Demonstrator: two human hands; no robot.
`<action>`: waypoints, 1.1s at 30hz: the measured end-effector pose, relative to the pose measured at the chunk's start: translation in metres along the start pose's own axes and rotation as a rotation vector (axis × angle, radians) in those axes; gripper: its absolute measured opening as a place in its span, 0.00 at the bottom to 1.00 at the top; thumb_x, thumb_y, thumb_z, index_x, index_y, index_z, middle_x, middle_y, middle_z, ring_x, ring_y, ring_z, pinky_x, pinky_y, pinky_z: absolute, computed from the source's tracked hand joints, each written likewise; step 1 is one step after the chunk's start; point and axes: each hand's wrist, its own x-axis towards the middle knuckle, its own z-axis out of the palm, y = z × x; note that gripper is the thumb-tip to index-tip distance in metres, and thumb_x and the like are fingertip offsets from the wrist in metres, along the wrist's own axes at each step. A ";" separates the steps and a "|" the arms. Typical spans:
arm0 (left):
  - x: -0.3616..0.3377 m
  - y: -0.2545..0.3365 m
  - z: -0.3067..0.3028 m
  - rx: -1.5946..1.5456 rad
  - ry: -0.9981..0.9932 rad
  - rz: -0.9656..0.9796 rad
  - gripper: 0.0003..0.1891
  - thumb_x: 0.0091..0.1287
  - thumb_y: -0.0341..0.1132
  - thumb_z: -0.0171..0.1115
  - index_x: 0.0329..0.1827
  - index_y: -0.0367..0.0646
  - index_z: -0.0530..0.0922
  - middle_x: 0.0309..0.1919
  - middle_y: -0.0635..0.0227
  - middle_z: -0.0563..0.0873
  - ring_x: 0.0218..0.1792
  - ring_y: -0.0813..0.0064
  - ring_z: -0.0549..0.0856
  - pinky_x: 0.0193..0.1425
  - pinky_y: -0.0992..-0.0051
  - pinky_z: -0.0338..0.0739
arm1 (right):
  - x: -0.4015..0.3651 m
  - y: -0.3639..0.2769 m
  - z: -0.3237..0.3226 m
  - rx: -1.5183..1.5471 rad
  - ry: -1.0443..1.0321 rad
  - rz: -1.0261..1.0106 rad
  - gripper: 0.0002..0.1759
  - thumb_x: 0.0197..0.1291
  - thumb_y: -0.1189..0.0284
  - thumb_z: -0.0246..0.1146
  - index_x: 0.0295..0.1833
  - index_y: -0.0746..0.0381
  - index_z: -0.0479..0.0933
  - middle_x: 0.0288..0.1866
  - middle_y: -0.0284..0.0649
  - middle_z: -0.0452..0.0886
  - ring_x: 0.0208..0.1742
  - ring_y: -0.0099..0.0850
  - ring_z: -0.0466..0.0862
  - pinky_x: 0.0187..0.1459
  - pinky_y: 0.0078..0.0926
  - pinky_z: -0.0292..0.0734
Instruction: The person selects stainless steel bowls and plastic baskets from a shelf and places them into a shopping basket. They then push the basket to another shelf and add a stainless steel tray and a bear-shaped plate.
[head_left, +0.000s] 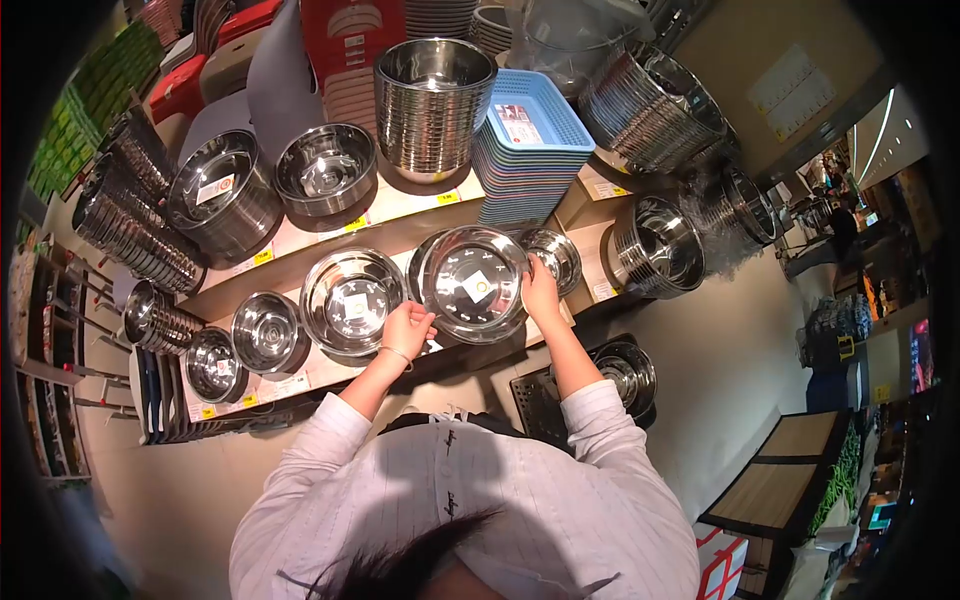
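Observation:
My right hand [541, 291] grips the right rim of a shiny round steel basin [460, 262] with a white sticker on its bottom. This basin is tilted towards me above the lower shelf, overlapping another steel basin behind it. My left hand [407, 328] is by its lower left edge, fingers curled together; whether anything is between them is hidden. Left of that hand lies another wide steel basin [340, 335], also with a white sticker inside. A smaller steel bowl [562, 262] sits just behind my right hand.
Lower shelf edge [460, 362] carries more steel bowls at left. On the upper shelf [400, 212] stand stacked steel basins [425, 125] and a stack of blue plastic baskets [535, 100]. More stacked pots [655, 245] stand at right. Below, a dark crate [530, 405] holds steel bowls.

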 end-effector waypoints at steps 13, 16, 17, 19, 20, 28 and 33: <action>0.007 -0.029 0.045 -0.058 0.318 -0.135 0.16 0.55 0.34 0.64 0.29 0.36 0.63 0.15 0.65 0.75 0.12 0.77 0.77 0.13 0.79 0.69 | 0.032 -0.004 0.032 -0.007 -0.209 -0.006 0.27 0.47 0.85 0.47 0.57 0.64 0.66 0.45 0.54 0.71 0.47 0.48 0.72 0.50 0.35 0.68; 0.011 -0.028 0.047 -0.155 0.337 -0.285 0.18 0.55 0.37 0.64 0.25 0.41 0.61 0.15 0.68 0.73 0.13 0.79 0.75 0.12 0.81 0.69 | 0.034 -0.007 0.039 -0.079 -0.203 0.042 0.31 0.42 0.86 0.52 0.57 0.58 0.68 0.45 0.50 0.68 0.49 0.48 0.69 0.51 0.37 0.66; 0.013 -0.033 0.047 -0.151 0.349 -0.302 0.19 0.54 0.39 0.66 0.24 0.43 0.61 0.15 0.70 0.73 0.12 0.80 0.74 0.11 0.81 0.67 | 0.035 -0.007 0.041 -0.055 -0.218 0.068 0.31 0.42 0.85 0.53 0.57 0.56 0.69 0.46 0.48 0.67 0.50 0.48 0.67 0.51 0.40 0.65; 0.013 -0.035 0.047 -0.194 0.374 -0.331 0.19 0.54 0.39 0.66 0.24 0.43 0.61 0.15 0.70 0.73 0.12 0.80 0.74 0.11 0.82 0.67 | 0.036 -0.005 0.045 -0.049 -0.224 0.058 0.31 0.42 0.85 0.53 0.57 0.57 0.69 0.46 0.48 0.67 0.50 0.47 0.67 0.51 0.41 0.65; 0.013 -0.036 0.048 -0.241 0.384 -0.360 0.20 0.53 0.40 0.67 0.24 0.44 0.61 0.15 0.70 0.73 0.13 0.80 0.74 0.11 0.82 0.67 | 0.035 -0.003 0.047 -0.053 -0.223 0.055 0.30 0.42 0.85 0.53 0.57 0.57 0.69 0.46 0.48 0.67 0.50 0.47 0.66 0.51 0.42 0.64; 0.006 -0.025 0.052 -0.463 0.398 -0.635 0.22 0.51 0.54 0.65 0.26 0.44 0.69 0.16 0.74 0.71 0.16 0.81 0.75 0.13 0.84 0.66 | 0.032 -0.009 0.043 -0.040 -0.210 -0.007 0.29 0.46 0.80 0.54 0.59 0.59 0.65 0.48 0.48 0.63 0.49 0.45 0.64 0.51 0.42 0.63; 0.005 -0.040 0.049 -0.427 0.305 -0.540 0.22 0.57 0.59 0.55 0.25 0.49 0.68 0.16 0.76 0.68 0.18 0.79 0.74 0.15 0.81 0.63 | 0.027 0.007 0.020 -0.065 -0.244 -0.079 0.30 0.49 0.71 0.60 0.60 0.57 0.63 0.51 0.47 0.64 0.52 0.45 0.64 0.51 0.43 0.63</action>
